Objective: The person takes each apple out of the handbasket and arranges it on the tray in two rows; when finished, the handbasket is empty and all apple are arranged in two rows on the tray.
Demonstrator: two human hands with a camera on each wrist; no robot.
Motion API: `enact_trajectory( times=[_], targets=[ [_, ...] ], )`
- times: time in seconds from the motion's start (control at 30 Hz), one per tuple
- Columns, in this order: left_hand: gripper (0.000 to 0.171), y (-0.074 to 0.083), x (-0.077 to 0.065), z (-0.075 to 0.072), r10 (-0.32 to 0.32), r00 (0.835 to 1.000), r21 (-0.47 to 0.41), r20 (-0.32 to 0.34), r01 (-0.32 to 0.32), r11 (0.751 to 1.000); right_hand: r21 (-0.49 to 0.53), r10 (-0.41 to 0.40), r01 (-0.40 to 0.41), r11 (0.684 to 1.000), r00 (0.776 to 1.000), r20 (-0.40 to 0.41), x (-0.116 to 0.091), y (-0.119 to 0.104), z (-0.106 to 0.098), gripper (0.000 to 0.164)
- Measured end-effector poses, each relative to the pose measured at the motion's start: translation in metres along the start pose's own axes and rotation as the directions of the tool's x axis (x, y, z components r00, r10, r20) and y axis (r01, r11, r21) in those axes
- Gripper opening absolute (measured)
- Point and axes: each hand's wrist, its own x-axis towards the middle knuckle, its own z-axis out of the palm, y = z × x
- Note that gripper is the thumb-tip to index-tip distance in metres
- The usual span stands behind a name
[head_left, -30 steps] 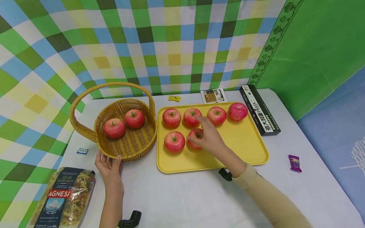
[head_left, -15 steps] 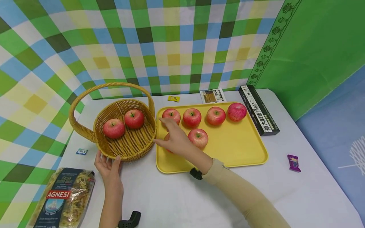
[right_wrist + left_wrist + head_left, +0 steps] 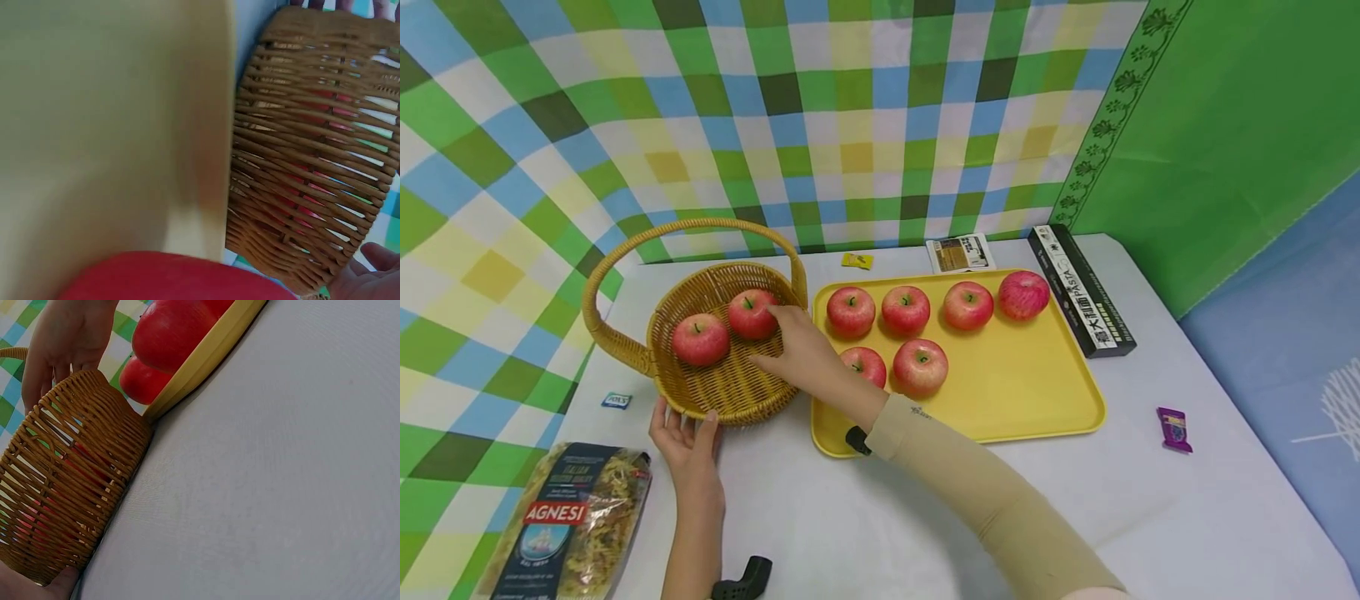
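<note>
In the head view, a round wicker basket with an arched handle holds two red apples, one on the left and one on the right. My right hand reaches over its right rim, fingers and thumb spread. The index fingertip overlaps the right apple, and the thumb points at the basket floor. My left hand rests against the near outer side, thumb and fingers apart along the weave. From the left wrist, its thumb touches the low wall. Through the weave the apples show red.
A yellow tray beside the basket bears several apples, one partly behind my right arm. Around them lie a black pasta box, a bag of pasta, a purple packet, a blue packet and a yellow packet.
My right hand has moved left, from above the tray's apples to over the basket, its fingers still spread. The left hand, the basket and the apples look unmoved.
</note>
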Motion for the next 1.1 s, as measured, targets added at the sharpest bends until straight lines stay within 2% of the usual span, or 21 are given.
enact_trajectory(
  times=[0.27, 0.4, 0.67, 0.97, 1.1],
  targets=[
    [0.074, 0.000, -0.001, 0.000, -0.006, 1.000, 0.000, -0.007, 0.006, 1.000, -0.013, 0.057, -0.057, 0.998, 0.998, -0.010, 0.028, -0.002, 0.009, 0.076],
    [0.074, -0.001, -0.001, -0.001, 0.009, 1.000, -0.002, -0.009, -0.009, 1.000, -0.054, 0.087, -0.087, 0.995, 0.996, -0.004, 0.038, -0.003, 0.013, 0.075],
    [0.073, 0.000, -0.002, -0.003, 0.024, 1.000, 0.007, -0.013, -0.024, 1.000, -0.149, 0.142, -0.139, 0.979, 0.990, 0.009, 0.053, -0.006, 0.019, 0.076],
    [0.074, -0.001, 0.000, 0.000, 0.006, 1.000, 0.011, -0.017, -0.006, 1.000, -0.240, 0.217, -0.206, 0.949, 0.976, 0.016, 0.068, -0.009, 0.023, 0.078],
    [0.074, -0.002, 0.001, 0.001, 0.004, 1.000, 0.025, -0.017, -0.003, 1.000, -0.212, 0.245, -0.237, 0.948, 0.969, 0.011, 0.072, -0.008, 0.024, 0.077]
  ],
)
